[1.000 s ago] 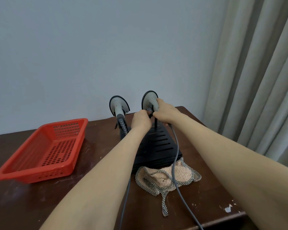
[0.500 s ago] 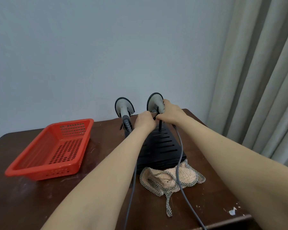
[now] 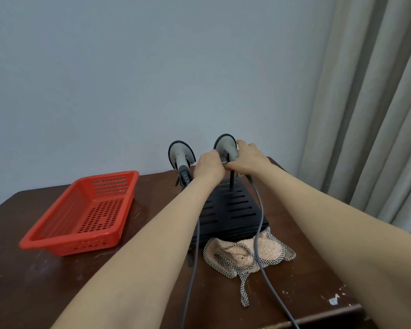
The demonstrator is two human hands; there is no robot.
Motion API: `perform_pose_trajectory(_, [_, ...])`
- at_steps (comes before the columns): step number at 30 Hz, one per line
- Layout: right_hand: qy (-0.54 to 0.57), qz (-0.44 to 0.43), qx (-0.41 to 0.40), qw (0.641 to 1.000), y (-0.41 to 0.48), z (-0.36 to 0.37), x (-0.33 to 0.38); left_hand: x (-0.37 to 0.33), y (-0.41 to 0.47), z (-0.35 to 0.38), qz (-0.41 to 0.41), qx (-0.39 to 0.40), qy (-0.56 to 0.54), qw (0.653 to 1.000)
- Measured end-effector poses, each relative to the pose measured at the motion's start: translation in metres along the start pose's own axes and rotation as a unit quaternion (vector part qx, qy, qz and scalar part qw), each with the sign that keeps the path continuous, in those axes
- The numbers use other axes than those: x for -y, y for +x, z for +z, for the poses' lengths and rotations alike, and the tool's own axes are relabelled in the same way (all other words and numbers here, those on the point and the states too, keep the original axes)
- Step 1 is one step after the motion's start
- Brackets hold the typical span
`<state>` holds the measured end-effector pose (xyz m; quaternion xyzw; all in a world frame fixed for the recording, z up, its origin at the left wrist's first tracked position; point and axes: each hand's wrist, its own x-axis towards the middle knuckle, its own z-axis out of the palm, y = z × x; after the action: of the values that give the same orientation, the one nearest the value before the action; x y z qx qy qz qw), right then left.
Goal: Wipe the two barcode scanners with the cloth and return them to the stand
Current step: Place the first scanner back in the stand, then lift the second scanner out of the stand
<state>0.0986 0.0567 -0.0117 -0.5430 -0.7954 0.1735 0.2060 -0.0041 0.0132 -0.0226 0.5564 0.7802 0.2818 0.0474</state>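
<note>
Grey scanner (image 3: 225, 148) stands head-up on the black stand (image 3: 233, 207) at frame centre, the right hand (image 3: 249, 162) curled round its handle. Just left of it the left hand (image 3: 209, 167) bunches, grip unclear; the cloth (image 3: 269, 251) lies lower in frame.

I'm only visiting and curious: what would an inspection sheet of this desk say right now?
Surface: dark table, scuffed, chipped near the right front edge.
Job's things: left scanner sits upright on the black stand; right scanner is held at the stand's other post; cloth lies crumpled on the table against the stand's near edge.
Clutter: red basket at left.
Hands: right hand grips the right scanner; left hand is at its handle, fingers hidden.
Cables: left cable and right cable run toward the near edge; the right one crosses the cloth.
Surroundings: grey wall behind, curtain at right.
</note>
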Motion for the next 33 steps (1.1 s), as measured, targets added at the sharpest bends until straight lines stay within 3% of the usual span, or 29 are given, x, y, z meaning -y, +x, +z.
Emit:
perform_pose_trajectory(9, [0.009, -0.055, -0.092, 0.994, -0.019, -0.009, 0.029, 0.010, -0.007, -0.051, 0.048, -0.142, -0.011, 0.989])
perform_pose_trajectory(17, [0.041, -0.106, -0.128, 0.985, -0.034, 0.009, 0.061, 0.049, -0.018, -0.083, 0.000, -0.203, 0.005, 0.979])
perform_pose_trajectory(20, [0.058, -0.104, -0.111, 0.987, -0.038, 0.019, 0.072, 0.069, -0.020, -0.083, -0.046, -0.177, -0.046, 0.982])
perform_pose_trajectory(25, [0.152, -0.056, -0.001, 0.987, -0.036, 0.032, 0.084, 0.105, -0.021, -0.057, -0.103, -0.055, -0.032, 0.993])
perform_pose_trajectory(30, [0.159, -0.014, 0.064, 0.985, -0.026, 0.043, 0.092, 0.113, -0.015, -0.025, -0.062, 0.040, -0.029, 0.997])
perform_pose_trajectory(33, [0.178, 0.007, 0.086, 0.980, -0.020, 0.052, 0.094, 0.108, -0.007, -0.010, -0.035, 0.051, -0.038, 0.997])
